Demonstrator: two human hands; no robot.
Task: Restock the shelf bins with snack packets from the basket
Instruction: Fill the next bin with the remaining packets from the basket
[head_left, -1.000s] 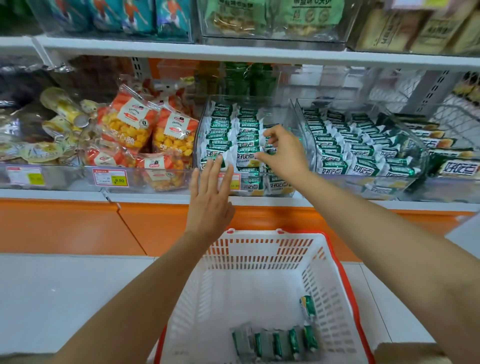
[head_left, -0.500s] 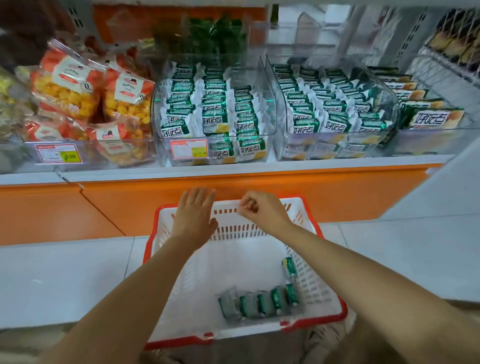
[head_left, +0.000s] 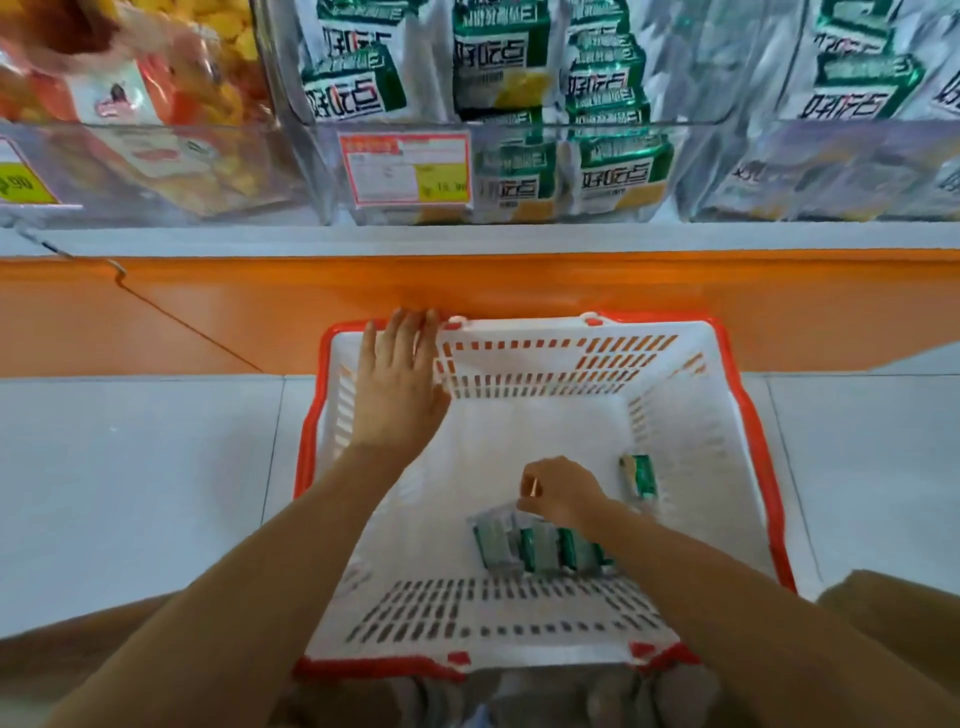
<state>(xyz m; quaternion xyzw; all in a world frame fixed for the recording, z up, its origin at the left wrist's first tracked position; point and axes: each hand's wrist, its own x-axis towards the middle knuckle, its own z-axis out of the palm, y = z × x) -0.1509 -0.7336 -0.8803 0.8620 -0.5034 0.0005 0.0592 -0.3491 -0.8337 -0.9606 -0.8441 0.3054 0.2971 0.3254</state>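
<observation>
Head view, left to right. Basket (head_left: 306, 467): on the floor below the shelf. Your left hand (head_left: 397, 384): fingers straight, spread over the far-left corner. Packet row (head_left: 540, 548): lying on the basket bottom, near side. Your right hand (head_left: 563, 493): fingers curled at the row's top edge, grip not discernible. Lone packet (head_left: 641, 475): against the right wall. Risk: a shallow pinch on slick wrappers may drag neighbours or drop one.

Basket (head_left: 693, 415) open at top. Its floor is free across centre and far half. Row of green packets (head_left: 540, 548) fills the near floor; lone packet (head_left: 643, 475) stands against the right wall. Left hand (head_left: 397, 387) blocks the far-left corner. Right hand (head_left: 561, 493) overhangs the row. Middle shelf bin (head_left: 311, 156) is packed to its front wall.
</observation>
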